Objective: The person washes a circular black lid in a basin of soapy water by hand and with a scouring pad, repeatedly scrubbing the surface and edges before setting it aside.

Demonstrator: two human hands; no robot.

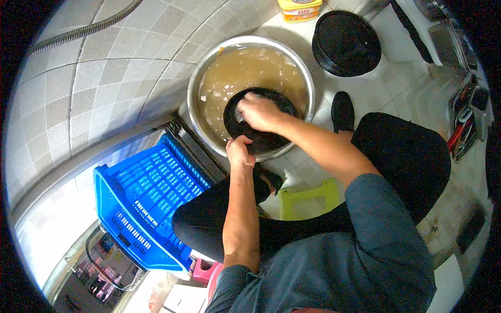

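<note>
Black round pan (pixel 262 140) sits within the metal basin (pixel 251 39) of murky water (pixel 245 73). Left hand (pixel 241 151) grips its near rim; right hand (pixel 257 112), blurred, holds a pale, indistinct item (pixel 239 115) inside it.

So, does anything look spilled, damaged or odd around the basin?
Nothing looks clearly spilled or damaged. The one oddity is a small orange scrap at the far-left edge of the metal basin; its bright color stands out as stray beside the murky brown water.
</note>
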